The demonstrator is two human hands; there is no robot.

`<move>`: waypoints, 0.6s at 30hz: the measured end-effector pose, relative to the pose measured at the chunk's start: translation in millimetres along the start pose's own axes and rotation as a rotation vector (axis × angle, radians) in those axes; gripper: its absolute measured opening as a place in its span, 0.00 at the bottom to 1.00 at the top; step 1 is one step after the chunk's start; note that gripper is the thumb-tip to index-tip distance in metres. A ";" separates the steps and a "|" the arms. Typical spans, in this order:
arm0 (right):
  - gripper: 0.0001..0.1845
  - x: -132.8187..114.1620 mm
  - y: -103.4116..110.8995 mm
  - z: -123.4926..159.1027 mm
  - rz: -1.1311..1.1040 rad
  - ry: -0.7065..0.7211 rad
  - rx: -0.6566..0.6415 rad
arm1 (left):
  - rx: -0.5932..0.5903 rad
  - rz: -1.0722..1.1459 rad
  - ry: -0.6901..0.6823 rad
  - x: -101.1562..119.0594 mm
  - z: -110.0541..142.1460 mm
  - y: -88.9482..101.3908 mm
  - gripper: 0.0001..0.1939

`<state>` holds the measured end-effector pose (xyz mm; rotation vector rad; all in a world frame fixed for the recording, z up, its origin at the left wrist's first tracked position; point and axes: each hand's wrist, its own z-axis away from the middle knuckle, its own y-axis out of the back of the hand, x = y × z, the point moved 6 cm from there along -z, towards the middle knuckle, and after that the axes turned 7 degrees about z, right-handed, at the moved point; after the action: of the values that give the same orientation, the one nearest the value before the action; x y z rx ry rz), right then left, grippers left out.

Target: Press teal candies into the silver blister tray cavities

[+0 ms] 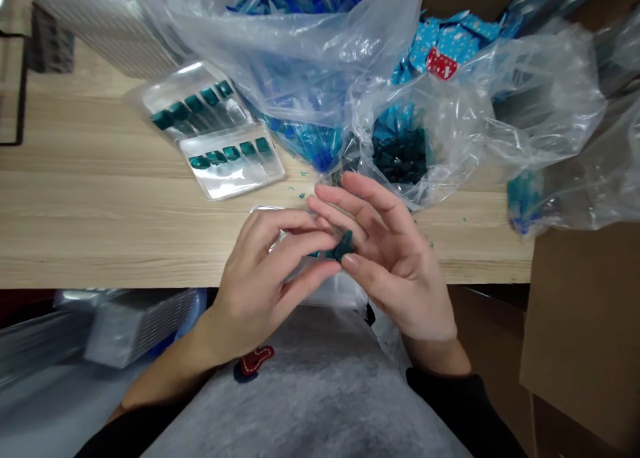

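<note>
My left hand [273, 268] and my right hand [393, 265] meet over the front edge of the table. Between their fingertips is a small glossy dark green piece [344, 246], its exact kind unclear. My right thumb presses against it while the other right fingers curve above. The left thumb and forefinger pinch at its left side. Below the hands lies a clear plastic case [335, 293], mostly covered by them. Further back on the left, an opened clear case [235, 178] shows rows of similar green pieces in both halves.
Behind the hands stands a large clear bag [300, 51] of blue pointed pieces. To its right, another clear bag [400, 155] holds dark green pieces, near blue speckled packets [440, 41]. A bag with a blue-green corner [525, 201] lies at the right edge, above a cardboard box [580, 325].
</note>
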<state>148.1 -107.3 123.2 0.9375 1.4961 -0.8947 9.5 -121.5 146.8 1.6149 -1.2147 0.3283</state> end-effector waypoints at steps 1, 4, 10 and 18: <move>0.28 -2.6 -1.4 0.0 0.019 0.008 -0.001 | -0.002 0.049 0.014 -1.1 -0.8 0.7 0.07; 0.23 -10.3 -3.3 0.0 0.129 0.053 0.028 | 0.006 0.243 0.091 -7.0 -1.9 4.1 0.04; 0.16 -18.2 -5.3 0.3 0.350 0.185 0.086 | 0.049 0.374 0.164 -9.7 -0.1 9.0 0.06; 0.13 -4.5 -3.3 -0.5 0.093 0.131 0.216 | 0.075 0.112 0.023 -3.2 5.2 7.5 0.12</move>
<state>145.3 -108.6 127.8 1.2342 1.4723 -0.9556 0.1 -123.7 146.5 1.6062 -1.2912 0.4674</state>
